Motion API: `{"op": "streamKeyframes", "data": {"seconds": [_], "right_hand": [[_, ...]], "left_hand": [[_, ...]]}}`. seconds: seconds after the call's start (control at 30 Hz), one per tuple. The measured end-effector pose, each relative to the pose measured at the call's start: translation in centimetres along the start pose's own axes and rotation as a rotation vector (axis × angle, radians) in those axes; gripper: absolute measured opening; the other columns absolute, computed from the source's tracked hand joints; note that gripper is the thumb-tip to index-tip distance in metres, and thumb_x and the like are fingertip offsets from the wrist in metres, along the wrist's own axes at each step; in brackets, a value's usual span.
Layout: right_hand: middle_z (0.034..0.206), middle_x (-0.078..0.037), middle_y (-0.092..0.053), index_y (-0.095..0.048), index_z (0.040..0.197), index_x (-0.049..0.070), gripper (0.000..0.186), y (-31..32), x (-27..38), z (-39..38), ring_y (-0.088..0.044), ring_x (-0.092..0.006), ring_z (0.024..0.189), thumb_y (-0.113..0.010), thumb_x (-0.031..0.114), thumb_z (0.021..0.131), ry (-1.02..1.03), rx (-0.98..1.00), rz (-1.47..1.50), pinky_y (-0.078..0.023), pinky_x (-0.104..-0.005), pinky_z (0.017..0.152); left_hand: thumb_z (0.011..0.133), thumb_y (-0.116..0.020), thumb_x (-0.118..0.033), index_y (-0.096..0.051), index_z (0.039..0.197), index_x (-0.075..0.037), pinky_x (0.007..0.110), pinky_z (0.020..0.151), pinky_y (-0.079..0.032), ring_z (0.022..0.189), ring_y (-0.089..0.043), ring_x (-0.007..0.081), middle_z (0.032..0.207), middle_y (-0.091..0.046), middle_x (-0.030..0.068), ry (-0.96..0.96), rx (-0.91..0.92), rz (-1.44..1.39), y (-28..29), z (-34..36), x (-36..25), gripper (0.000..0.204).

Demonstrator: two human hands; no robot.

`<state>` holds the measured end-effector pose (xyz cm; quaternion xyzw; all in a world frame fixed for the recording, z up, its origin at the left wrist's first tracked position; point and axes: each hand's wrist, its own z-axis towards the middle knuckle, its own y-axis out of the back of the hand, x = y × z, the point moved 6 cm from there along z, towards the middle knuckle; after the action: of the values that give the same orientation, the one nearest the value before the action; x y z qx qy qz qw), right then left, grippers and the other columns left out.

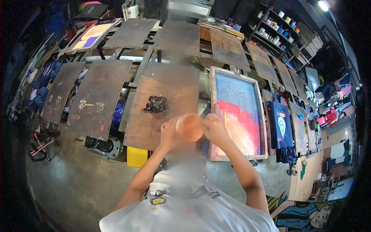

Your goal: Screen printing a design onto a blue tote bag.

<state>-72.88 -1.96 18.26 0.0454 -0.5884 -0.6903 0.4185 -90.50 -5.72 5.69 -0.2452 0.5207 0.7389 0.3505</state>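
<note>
A round tub [191,128] with an orange inside and a pale rim is held up in front of my chest, over the near edge of a brown printing board [141,127]. My left hand [169,133] is wrapped round its left side. At the tub's right rim my right hand [215,129] is closed, its fingertips against or just inside the edge; what they pinch cannot be made out. Crumpled black plastic [155,104] lies on the board beyond. Right of my hands rests a wooden-framed printing screen [236,91], its mesh smeared with red and pale ink. A blurred vertical band crosses the tub.
More flat boards [96,92] stand in rows on a metal frame. A dark blue tote bag [280,120] lies on a board to the right. Below are a yellow container [137,156] and a black-and-grey machine [106,147]. Shelves with bottles [276,29] stand far right.
</note>
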Motion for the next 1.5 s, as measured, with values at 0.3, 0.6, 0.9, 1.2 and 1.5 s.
{"op": "streamKeyframes", "data": {"seconds": [0.3, 0.6, 0.9, 1.2, 1.5], "right_hand": [[0.088, -0.009, -0.061, -0.07, 0.086, 0.007, 0.02, -1.1, -1.5, 0.0, -0.06, -0.0297, 0.091, -0.072, 0.027, 0.083, -0.082, 0.261, -0.295, -0.047, -0.0414, 0.076], [0.087, -0.008, -0.061, -0.068, 0.082, 0.007, 0.019, -0.5, -0.7, 1.0, -0.059, -0.0283, 0.09, -0.073, 0.025, 0.082, 0.011, 0.018, -0.124, -0.044, -0.0416, 0.077], [0.075, -0.012, -0.054, -0.061, 0.073, 0.001, 0.01, 0.6, 0.7, 3.0, -0.056, -0.0324, 0.074, -0.068, 0.007, 0.074, 0.05, -0.078, -0.021, -0.045, -0.0427, 0.066], [0.078, -0.013, -0.059, -0.067, 0.083, 0.0, 0.008, 0.8, 0.6, 4.1, -0.06, -0.033, 0.079, -0.068, 0.005, 0.077, 0.054, -0.017, -0.002, -0.047, -0.0411, 0.068], [0.074, -0.011, -0.06, -0.07, 0.081, 0.001, 0.005, 0.2, 0.3, 4.7, -0.059, -0.028, 0.067, -0.069, 0.005, 0.077, -0.023, -0.077, 0.065, -0.047, -0.0381, 0.063]], "left_hand": [[0.055, -0.089, -0.037, -0.04, 0.143, -0.012, 0.051, 0.109, -0.028, 0.134, -0.042, 0.0327, 0.141, -0.048, 0.0109, 0.034, 0.022, -0.004, -1.0, 0.1, 0.2, 0.104], [0.056, -0.089, -0.034, -0.04, 0.143, -0.011, 0.05, 0.108, -0.028, 0.131, -0.044, 0.0339, 0.14, -0.05, 0.0122, 0.038, -0.001, -0.046, -0.7, 0.5, 0.9, 0.102], [0.055, -0.089, -0.033, -0.041, 0.143, -0.01, 0.049, 0.108, -0.029, 0.13, -0.045, 0.035, 0.139, -0.051, 0.0122, 0.024, -0.016, -0.062, 0.0, 1.1, 1.8, 0.102], [0.055, -0.091, -0.037, -0.045, 0.139, -0.008, 0.048, 0.107, -0.034, 0.129, -0.049, 0.0344, 0.135, -0.055, 0.0149, 0.0, -0.02, -0.086, 0.6, 2.1, 1.9, 0.1], [0.052, -0.095, -0.035, -0.054, 0.13, -0.004, 0.046, 0.099, -0.045, 0.117, -0.059, 0.0365, 0.124, -0.062, 0.0167, 0.086, -0.042, -0.393, 3.1, 3.9, 0.6, 0.094]]}}
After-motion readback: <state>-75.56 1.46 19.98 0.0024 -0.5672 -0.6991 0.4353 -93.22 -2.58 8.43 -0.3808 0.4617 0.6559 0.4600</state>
